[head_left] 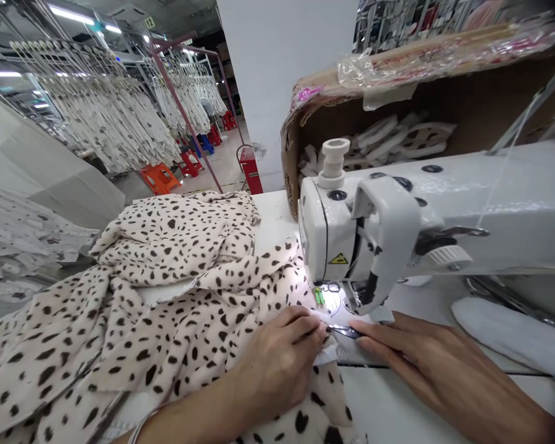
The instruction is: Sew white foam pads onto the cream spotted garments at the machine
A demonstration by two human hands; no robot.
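Cream fabric with dark spots (180, 333) spreads over the left and middle of the sewing table. My left hand (282, 351) pinches its edge, where a white strip shows, just in front of the needle area. My right hand (411, 348) holds small metal tweezers (345, 331) between thumb and forefinger, their tips pointing left at the pinched edge. Above both hands is the white head of a sewing machine (333, 228). A small green piece (319, 296) sits beside the presser foot, which is partly hidden.
Behind the machine stands a cardboard box (289, 142) with white and spotted pieces inside. A white padded piece (509, 333) lies at the right. Racks of hanging garments (106, 117), an orange stool (160, 179) and a red box (250, 169) stand farther back.
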